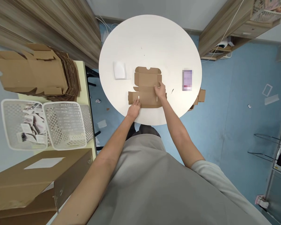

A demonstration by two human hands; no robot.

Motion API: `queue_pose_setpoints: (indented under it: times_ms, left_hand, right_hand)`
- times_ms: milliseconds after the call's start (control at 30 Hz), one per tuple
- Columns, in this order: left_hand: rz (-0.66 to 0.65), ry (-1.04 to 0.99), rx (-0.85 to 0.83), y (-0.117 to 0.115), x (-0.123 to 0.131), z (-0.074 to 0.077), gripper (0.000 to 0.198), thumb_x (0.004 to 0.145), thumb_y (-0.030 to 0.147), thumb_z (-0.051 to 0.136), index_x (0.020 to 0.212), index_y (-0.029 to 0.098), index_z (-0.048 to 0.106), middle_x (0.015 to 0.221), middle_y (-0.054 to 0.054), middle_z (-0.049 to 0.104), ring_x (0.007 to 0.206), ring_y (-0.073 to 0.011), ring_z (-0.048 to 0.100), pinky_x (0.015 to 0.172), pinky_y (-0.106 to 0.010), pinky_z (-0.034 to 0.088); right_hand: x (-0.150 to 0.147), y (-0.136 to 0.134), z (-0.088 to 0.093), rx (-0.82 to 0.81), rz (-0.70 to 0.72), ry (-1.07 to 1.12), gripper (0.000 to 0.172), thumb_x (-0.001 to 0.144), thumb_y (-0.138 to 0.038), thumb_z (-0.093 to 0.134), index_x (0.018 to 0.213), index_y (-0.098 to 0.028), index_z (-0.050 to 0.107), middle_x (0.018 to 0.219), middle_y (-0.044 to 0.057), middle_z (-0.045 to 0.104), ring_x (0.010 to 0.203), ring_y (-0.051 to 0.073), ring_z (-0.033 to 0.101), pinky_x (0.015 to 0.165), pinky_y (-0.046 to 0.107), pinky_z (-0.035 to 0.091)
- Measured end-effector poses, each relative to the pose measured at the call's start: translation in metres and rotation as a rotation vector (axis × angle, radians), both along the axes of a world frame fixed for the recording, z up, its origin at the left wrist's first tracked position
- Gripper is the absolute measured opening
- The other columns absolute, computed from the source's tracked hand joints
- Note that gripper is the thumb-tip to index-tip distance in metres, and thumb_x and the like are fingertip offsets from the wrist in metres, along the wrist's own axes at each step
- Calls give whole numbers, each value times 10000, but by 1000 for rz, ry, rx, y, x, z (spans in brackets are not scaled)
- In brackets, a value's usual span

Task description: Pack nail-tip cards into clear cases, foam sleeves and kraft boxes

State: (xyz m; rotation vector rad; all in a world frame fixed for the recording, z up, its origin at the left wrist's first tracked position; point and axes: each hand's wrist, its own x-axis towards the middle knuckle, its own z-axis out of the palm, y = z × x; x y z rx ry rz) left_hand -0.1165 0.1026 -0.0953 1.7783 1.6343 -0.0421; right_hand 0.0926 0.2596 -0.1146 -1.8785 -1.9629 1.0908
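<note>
A flat brown cardboard box (148, 79), unfolded with its flaps spread, lies on the round white table (150, 37) in front of me. My left hand (134, 110) is at its near left corner, fingers bent together on the side flap beside a small slot. At the right edge my right hand (160, 90) grips the side flap between thumb and fingers, covering part of that flap. A white packet (119, 70) lies to the left of the cardboard. Over on the right is a purple pack (187, 80), its surface blurred out.
On the left, a side table holds a stack of flattened cardboard boxes (37, 72), a white basket of small packets (7, 125) and a second white basket (84, 125). A large carton (25, 178) is nearer me. More cardboard (201, 95) shows beyond the table's right edge.
</note>
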Motion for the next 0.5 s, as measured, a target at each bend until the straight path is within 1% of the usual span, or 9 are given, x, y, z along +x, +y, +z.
queue_pose_setpoints:
  times_ms: [100, 167, 233, 300, 367, 433, 500]
  left_hand:
    - [55, -64, 5, 2, -4, 0, 565, 932, -73, 430, 1382, 107, 720, 1750, -210, 495, 1654, -330, 467, 1311, -518, 488]
    - [67, -90, 9, 5, -7, 0, 516, 934, -73, 441, 1299, 113, 756, 1723, -205, 535, 1630, -326, 503, 1323, -502, 471]
    - [79, -105, 12, 9, -10, -1, 509, 912, -94, 444, 1222, 133, 778, 1688, -190, 584, 1598, -317, 545, 1321, -490, 471]
    - [109, -125, 13, 11, -13, -2, 541, 871, -116, 454, 1190, 169, 785, 1643, -155, 640, 1551, -314, 597, 1288, -489, 507]
    - [150, -143, 9, 12, -15, -3, 578, 842, -112, 477, 1225, 199, 778, 1568, -128, 708, 1467, -328, 664, 1234, -506, 553]
    - [204, -141, 8, 12, -16, -4, 602, 839, -82, 510, 1312, 205, 747, 1503, -129, 743, 1386, -348, 708, 1196, -527, 573]
    - [286, -143, 20, 11, -18, -5, 645, 854, -47, 540, 1438, 187, 678, 1511, -149, 722, 1373, -346, 707, 1187, -515, 573]
  right_hand:
    - [0, -6, 4, -116, -120, 55, 827, 1102, -578, 512, 1787, -156, 321, 1589, 211, 628, 1421, 355, 647, 1262, 598, 510]
    - [1, -14, 8, -152, -106, 91, 853, 1097, -574, 531, 1804, -167, 282, 1595, 212, 624, 1409, 346, 657, 1259, 575, 520]
    - [4, -25, 13, -175, -70, 106, 913, 1076, -587, 589, 1820, -193, 236, 1640, 215, 567, 1430, 340, 648, 1249, 547, 535]
    - [9, -38, 19, -199, -9, 111, 1048, 1019, -601, 702, 1837, -232, 161, 1719, 216, 448, 1476, 353, 619, 1220, 534, 564]
    - [15, -52, 25, -221, 73, 89, 1259, 920, -610, 844, 1846, -282, 58, 1789, 217, 300, 1554, 400, 544, 1202, 566, 576]
    - [21, -67, 32, -241, 146, 37, 1459, 811, -598, 961, 1841, -313, -31, 1834, 230, 161, 1634, 466, 419, 1207, 629, 558]
    - [26, -80, 36, -256, 194, -19, 1564, 746, -567, 1022, 1834, -320, -73, 1857, 250, 53, 1674, 520, 319, 1211, 676, 537]
